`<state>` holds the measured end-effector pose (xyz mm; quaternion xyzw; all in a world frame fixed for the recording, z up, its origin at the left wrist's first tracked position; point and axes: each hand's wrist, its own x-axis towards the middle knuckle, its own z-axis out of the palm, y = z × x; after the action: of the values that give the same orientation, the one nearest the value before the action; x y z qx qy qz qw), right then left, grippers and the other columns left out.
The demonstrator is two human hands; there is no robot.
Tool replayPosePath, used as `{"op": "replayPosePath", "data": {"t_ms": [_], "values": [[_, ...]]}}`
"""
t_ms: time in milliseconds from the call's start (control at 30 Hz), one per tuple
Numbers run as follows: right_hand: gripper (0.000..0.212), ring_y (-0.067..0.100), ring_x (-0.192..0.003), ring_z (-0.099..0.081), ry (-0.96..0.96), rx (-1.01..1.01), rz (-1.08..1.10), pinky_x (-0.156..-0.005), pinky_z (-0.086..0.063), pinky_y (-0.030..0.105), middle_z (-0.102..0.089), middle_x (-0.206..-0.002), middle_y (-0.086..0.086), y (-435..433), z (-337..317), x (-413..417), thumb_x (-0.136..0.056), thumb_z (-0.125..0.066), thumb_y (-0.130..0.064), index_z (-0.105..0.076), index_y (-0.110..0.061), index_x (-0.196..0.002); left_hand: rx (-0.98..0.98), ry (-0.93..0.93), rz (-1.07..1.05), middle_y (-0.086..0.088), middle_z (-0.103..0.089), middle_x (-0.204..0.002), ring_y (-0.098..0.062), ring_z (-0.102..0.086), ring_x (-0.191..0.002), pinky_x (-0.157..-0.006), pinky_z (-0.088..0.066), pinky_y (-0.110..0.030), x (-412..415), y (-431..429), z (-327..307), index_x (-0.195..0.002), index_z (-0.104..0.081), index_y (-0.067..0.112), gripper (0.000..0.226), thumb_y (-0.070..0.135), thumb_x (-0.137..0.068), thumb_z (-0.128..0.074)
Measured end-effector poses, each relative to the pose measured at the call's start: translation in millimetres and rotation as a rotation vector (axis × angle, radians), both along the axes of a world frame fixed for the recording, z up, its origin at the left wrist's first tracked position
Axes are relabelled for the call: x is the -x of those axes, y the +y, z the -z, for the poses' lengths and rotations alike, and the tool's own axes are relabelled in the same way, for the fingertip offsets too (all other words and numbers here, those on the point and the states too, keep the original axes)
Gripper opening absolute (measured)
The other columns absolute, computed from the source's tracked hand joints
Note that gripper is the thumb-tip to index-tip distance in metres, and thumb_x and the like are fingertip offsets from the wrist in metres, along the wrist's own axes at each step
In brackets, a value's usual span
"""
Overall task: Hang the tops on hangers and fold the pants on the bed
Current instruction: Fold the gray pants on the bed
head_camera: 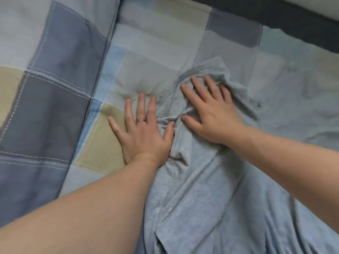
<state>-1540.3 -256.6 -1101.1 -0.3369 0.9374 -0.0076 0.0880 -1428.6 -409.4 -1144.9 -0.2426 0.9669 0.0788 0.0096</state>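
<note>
Both flat: right hand (214,118) on grey garment (192,198), left hand (145,134) beside it.

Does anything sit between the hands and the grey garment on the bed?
Nothing visible does. The right hand lies flat on the grey garment; the left hand lies beside it on the bedspread, thumb touching.

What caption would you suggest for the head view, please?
On a patchwork bedspread, the left hand presses flat beside a crumpled grey-blue garment under the right hand.
</note>
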Motion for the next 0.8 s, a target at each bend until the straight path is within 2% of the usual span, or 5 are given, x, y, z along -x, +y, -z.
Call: {"op": "replayPosePath", "data": {"t_ms": [200, 300, 433, 667, 800], "values": [[0.077, 0.028, -0.151, -0.023, 0.047, 0.064, -0.143, -0.120, -0.015, 0.054, -0.029, -0.163, 0.003, -15, 1, 58, -0.086, -0.039, -0.067, -0.038, -0.027, -0.152, 0.033, -0.024, 0.014, 0.003, -0.009, -0.168, -0.027, -0.005, -0.155, -0.114, -0.007, -0.072, -2, 2, 2, -0.157, -0.018, 0.027, 0.076, 0.066, -0.093, -0.018], [0.058, 0.033, -0.126, -0.048, 0.144, 0.120, -0.112, -0.107, -0.026, 0.047, -0.054, -0.134, 0.012, -30, 5, 62, -0.085, -0.049, -0.057, -0.058, -0.012, -0.120, 0.038, -0.014, 0.017, 0.001, -0.012, -0.168, -0.028, -0.007, -0.155, -0.114, -0.008, -0.072, -3, 1, 3, -0.155, -0.022, 0.025, 0.072, 0.064, -0.095, -0.019], [0.037, 0.034, -0.094, -0.054, 0.287, 0.158, -0.054, -0.085, -0.030, 0.045, -0.057, -0.097, 0.015, -36, 12, 48, -0.091, -0.054, -0.045, -0.056, -0.008, -0.093, 0.026, 0.002, 0.027, 0.000, -0.018, -0.167, -0.028, -0.010, -0.154, -0.114, -0.009, -0.072, -5, 3, 1, -0.146, -0.032, 0.025, 0.063, 0.061, -0.096, -0.019], [0.010, 0.032, -0.098, -0.054, 0.105, 0.275, 0.273, -0.088, -0.027, 0.042, -0.061, -0.096, 0.006, -26, -9, -18, -0.090, -0.057, -0.024, -0.048, -0.020, -0.088, -0.041, -0.028, -0.002, 0.005, -0.008, -0.168, -0.020, -0.003, -0.154, -0.117, -0.001, -0.068, -6, 5, -12, -0.131, -0.042, 0.016, 0.047, 0.045, -0.096, -0.027], [0.005, 0.030, -0.096, -0.057, 0.052, 0.087, 0.227, -0.090, -0.026, 0.041, -0.065, -0.094, 0.001, 24, -25, -96, -0.086, -0.058, -0.024, -0.052, -0.023, -0.087, -0.177, 0.006, 0.067, 0.007, -0.007, -0.168, -0.014, -0.003, -0.154, -0.118, 0.003, -0.063, -17, 1, -21, -0.139, -0.040, 0.019, 0.043, 0.026, -0.097, -0.036]]}}
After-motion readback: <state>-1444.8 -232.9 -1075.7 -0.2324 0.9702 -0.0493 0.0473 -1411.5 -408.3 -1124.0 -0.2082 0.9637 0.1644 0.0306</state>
